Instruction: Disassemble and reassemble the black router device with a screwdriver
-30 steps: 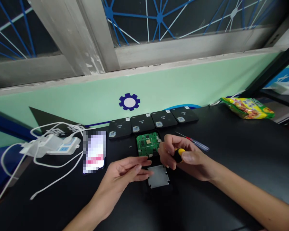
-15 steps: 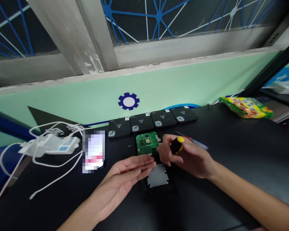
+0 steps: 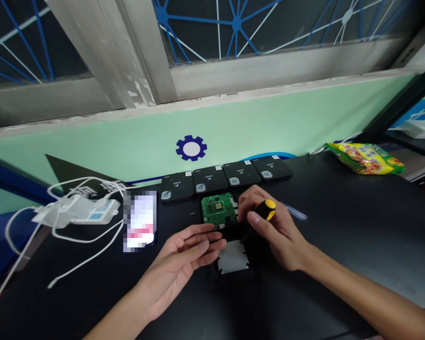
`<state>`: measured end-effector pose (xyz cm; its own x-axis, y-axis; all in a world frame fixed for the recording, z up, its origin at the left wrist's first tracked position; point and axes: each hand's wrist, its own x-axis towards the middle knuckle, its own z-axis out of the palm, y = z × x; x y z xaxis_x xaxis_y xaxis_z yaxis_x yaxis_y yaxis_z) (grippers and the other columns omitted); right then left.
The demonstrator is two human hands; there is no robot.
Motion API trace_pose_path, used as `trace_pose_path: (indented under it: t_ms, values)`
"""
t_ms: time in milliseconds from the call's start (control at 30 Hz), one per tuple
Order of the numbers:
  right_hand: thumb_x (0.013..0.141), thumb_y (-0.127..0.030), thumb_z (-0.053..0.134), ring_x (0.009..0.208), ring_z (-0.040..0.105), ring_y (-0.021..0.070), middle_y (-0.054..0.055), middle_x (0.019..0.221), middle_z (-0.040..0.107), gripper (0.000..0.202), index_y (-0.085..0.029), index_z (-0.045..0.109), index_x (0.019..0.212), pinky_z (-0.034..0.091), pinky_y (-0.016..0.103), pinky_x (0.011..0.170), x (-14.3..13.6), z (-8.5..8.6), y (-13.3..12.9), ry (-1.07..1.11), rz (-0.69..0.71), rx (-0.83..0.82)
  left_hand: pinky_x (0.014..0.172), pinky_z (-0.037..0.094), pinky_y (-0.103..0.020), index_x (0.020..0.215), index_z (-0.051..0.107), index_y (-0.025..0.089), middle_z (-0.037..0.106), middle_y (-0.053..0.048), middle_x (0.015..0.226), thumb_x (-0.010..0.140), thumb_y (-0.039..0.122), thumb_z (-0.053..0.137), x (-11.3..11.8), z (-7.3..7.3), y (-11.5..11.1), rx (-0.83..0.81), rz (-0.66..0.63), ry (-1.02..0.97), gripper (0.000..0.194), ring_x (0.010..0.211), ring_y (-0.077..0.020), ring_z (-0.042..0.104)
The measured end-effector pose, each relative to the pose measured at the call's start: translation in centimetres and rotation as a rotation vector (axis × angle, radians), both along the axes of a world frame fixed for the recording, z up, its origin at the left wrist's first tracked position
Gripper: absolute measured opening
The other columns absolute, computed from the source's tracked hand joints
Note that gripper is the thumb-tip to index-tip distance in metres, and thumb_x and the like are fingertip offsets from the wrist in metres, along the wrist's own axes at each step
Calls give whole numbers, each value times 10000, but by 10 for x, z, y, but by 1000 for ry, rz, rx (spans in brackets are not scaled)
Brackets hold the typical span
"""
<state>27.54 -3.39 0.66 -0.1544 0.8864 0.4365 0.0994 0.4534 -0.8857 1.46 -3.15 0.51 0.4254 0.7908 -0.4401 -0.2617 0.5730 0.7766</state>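
My right hand (image 3: 269, 226) grips a screwdriver (image 3: 268, 210) with a black and yellow handle. Its thin shaft slants down to the upper right corner of a silver metal plate (image 3: 233, 258), which sits in a dark casing. Beyond the plate lies a green circuit board (image 3: 218, 210) in a black housing. My left hand (image 3: 187, 257) is open, fingers loosely bent and apart, over the left side of the plate and by the board's near edge. No object shows in it.
Several flat black boxes (image 3: 208, 179) line the wall side. Tiny screws (image 3: 192, 213) lie left of the board. A phone (image 3: 140, 219), white power strip (image 3: 95, 212) and cables are at left. A pen-like clear tool (image 3: 295, 211) and a snack bag (image 3: 366, 158) are at right.
My right hand has turned and shifted right, and the screwdriver's shaft now points down to the plate's corner. My left fingers have spread and bent slightly.
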Motion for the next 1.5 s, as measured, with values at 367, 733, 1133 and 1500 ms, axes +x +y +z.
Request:
trace_pose_path:
  t_ms: [367,733,1133,1500]
  values:
    - [1096,-483,670,648,497,158,34,863,632,335,-205,745,925,342,289,533,-1,-8,-1,343,-63,-184,882,695,-281,1153,834,121,859,-129,1081,928,303,943,-2,-5,2,43,3,137,309,1020,-266,858]
    - [1016,-223,750,736,682,212,72,869,774,60,-196,801,1001,504,360,684,-6,0,-9,17,147,123,844,677,-244,1114,837,133,858,-117,1072,933,351,940,-3,-7,4,57,-66,153,301,985,-236,854]
    - [1030,-226,736,746,666,201,53,876,764,56,-210,790,1029,496,347,678,-8,-4,-11,46,148,99,806,683,-234,1140,829,129,856,-107,1062,946,350,929,-7,-5,2,60,-81,126,311,940,-225,860]
    - [980,-147,769,769,696,176,80,898,784,62,-126,797,1032,529,318,713,-9,-6,-9,20,152,173,766,681,-217,1128,851,138,858,-104,1053,927,336,948,-5,-7,6,58,-90,143,298,932,-228,862]
